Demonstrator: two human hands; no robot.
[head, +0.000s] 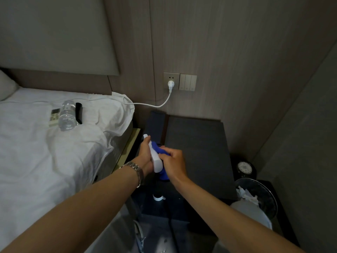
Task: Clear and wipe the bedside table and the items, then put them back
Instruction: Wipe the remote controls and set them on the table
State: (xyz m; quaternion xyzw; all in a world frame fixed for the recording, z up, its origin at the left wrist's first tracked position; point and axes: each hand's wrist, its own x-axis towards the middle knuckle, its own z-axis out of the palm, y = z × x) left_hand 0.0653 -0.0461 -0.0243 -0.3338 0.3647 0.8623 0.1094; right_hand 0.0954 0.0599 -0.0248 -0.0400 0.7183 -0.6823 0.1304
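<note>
Bedside table [197, 143] is bare — I'm wiping a white item [155, 157], left hand [145, 154] gripping it, right hand [175, 163] pinching the blue cloth [160, 149]. Next — probably set it back.

I am seeing the blue cloth [161, 152] mostly hiding behind my right hand [174, 164] and the white device [156, 160], whose make I am failing to identify. The remote control [54, 117] buttons are blurring. The pillow [6, 85] is running off the left edge.
</note>
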